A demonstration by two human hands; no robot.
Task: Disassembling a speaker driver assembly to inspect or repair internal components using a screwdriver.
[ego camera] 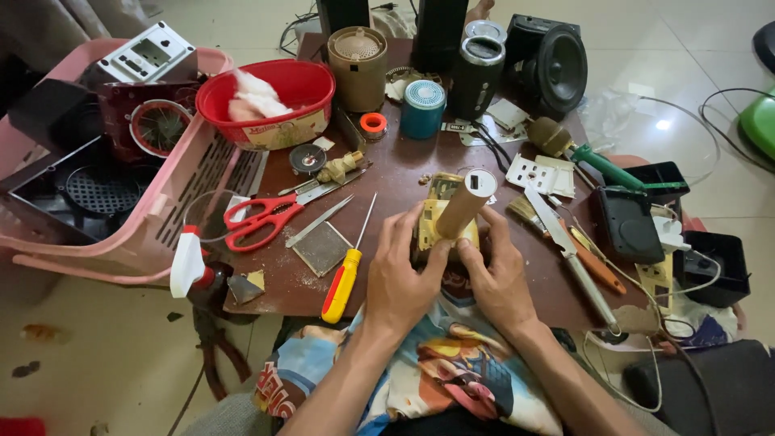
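Near edge of the brown worktop [517,282]: left hand [401,270] and right hand [498,274] both wrapped around a tan cylindrical device [466,203] on a yellowish open housing [436,218], thumbs pressing its base. It looks like light, rigid plastic, likely brittle at the exposed frame; the smooth tube may slip, so the blocky base seems the safest hold. Just left lies a red-yellow screwdriver [343,282], then red scissors [258,218]. At the far edge, a teal round speaker [423,107] and a red tub [270,101].
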